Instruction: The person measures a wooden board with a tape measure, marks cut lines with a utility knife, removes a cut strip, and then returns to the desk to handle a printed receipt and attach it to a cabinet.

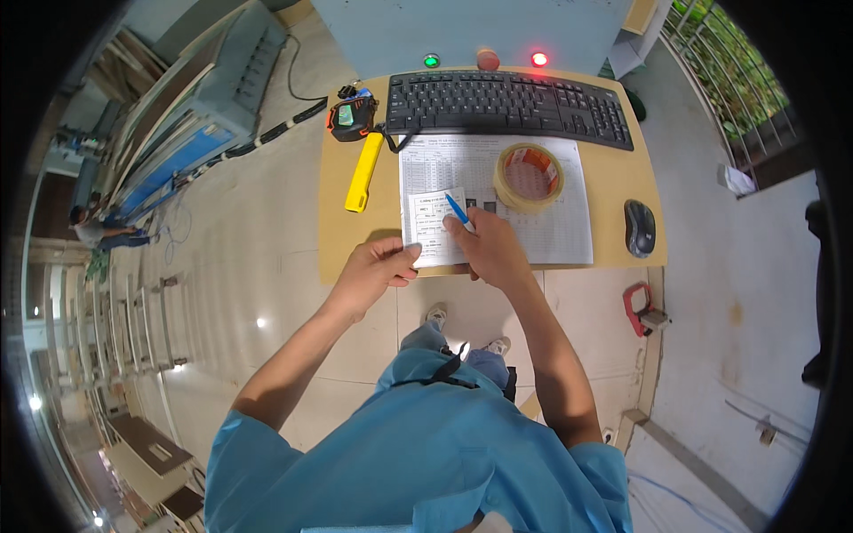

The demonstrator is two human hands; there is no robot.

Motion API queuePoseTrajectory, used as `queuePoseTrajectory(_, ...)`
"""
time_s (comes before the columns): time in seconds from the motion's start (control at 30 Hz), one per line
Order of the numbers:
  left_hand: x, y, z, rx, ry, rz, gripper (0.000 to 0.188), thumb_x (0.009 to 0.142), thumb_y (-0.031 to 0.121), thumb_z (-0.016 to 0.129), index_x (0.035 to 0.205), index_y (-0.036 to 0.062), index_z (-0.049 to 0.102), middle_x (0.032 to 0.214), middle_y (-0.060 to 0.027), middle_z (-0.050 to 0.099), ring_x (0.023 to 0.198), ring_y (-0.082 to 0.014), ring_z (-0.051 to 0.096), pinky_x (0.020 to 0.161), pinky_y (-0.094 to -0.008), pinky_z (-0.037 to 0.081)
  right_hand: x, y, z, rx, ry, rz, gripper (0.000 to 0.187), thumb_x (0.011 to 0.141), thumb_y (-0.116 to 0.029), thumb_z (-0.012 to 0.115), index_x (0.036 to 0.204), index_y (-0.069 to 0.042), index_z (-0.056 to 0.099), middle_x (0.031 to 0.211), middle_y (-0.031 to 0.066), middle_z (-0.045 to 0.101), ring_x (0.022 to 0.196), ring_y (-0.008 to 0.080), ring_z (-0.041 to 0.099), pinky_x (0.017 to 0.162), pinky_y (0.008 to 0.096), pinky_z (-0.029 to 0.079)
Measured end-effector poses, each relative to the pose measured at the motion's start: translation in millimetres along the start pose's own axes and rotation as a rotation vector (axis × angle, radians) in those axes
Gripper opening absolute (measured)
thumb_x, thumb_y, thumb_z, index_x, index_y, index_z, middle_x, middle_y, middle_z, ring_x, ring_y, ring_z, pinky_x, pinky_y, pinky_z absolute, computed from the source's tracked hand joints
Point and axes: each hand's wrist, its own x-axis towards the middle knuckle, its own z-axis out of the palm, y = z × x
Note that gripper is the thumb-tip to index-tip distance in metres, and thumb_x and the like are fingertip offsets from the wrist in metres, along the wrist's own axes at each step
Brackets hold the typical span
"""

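A small white printed slip (430,222) lies over the lower left of a larger printed sheet (560,235) at the table's near edge. My left hand (378,271) is closed at the slip's lower left corner, pinching it between thumb and fingers. In my right hand (495,250) is a blue pen (457,209), pointing up and left over the slip's right side. The right thumb rests by the slip's edge. Just beyond the right hand, a roll of tape (510,197) sits on the sheet. A yellow utility knife (363,173) lies left of the papers.
A black keyboard (506,107) spans the table's back, with a tape measure (351,117) at its left. The mouse (639,228) is at the right. Behind stands a blue-grey panel (462,31) with lit buttons. Far left, another person (107,229) crouches near a machine (218,93).
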Motion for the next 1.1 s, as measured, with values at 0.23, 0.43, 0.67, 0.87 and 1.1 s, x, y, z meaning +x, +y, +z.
queuePoseTrajectory(0.23, -11.2, -21.7, 26.7, -0.172, 0.193, 0.020, 0.026, 0.102, 0.025, 0.065, 0.116, 0.0037, 0.071, 0.099, -0.0041, 0.074, 0.087, -0.0102, 0.070, 0.083, -0.0262, 0.055, 15.4, 13.7, 4.8, -0.018, -0.062, -0.043, 0.043, 0.104, -0.036, 0.058, 0.092, 0.005, 0.061, 0.069, 0.0162, 0.068, 0.054, 0.0212, 0.070, 0.041, 0.0321, 0.050)
queuePoseTrajectory(0.43, -6.9, -19.3, 30.9, -0.238, 0.183, 0.043, 0.025, 0.103, 0.014, 0.057, 0.121, -0.0011, 0.066, 0.105, -0.0120, 0.073, 0.087, -0.0168, 0.073, 0.081, -0.0302, 0.059, 16.5, 16.3, 10.0, -0.251, 0.017, -0.225, 0.040, 0.096, -0.036, 0.067, 0.091, 0.004, 0.065, 0.078, 0.0271, 0.068, 0.077, 0.0463, 0.069, 0.070, 0.0530, 0.054)
queuePoseTrajectory(0.67, -11.0, -15.6, 23.6, -0.251, 0.175, 0.072, 0.023, 0.103, 0.014, 0.054, 0.117, -0.0003, 0.066, 0.103, -0.0123, 0.074, 0.087, -0.0178, 0.073, 0.082, -0.0317, 0.060, -48.7, -3.6, -102.9, -0.318, 0.438, -0.307, 0.032, 0.096, -0.025, 0.067, 0.112, 0.000, 0.053, 0.084, 0.0197, 0.067, 0.078, 0.0408, 0.068, 0.069, 0.0462, 0.051)
queuePoseTrajectory(0.87, -10.5, -12.1, 31.7, -0.255, 0.237, 0.093, 0.021, 0.103, 0.012, 0.054, 0.115, -0.0001, 0.065, 0.101, -0.0118, 0.074, 0.082, -0.0176, 0.072, 0.080, -0.0321, 0.060, -0.6, 10.5, -189.0, -0.692, 0.314, -0.483, 0.031, 0.096, -0.023, 0.066, 0.111, 0.003, 0.062, 0.100, 0.0230, 0.068, 0.095, 0.0410, 0.066, 0.085, 0.0482, 0.051)
queuePoseTrajectory(1.1, -15.8, -6.5, 49.4, -0.213, 0.447, 0.059, 0.012, 0.102, 0.012, 0.055, 0.108, 0.0021, 0.054, 0.098, -0.0148, 0.072, 0.081, -0.0209, 0.071, 0.079, -0.0356, 0.060, 81.1, -63.5, -334.4, -0.449, 0.525, -0.818, 0.026, 0.097, -0.027, 0.063, 0.105, -0.003, 0.070, 0.098, 0.0197, 0.071, 0.092, 0.0402, 0.068, 0.081, 0.0455, 0.054)
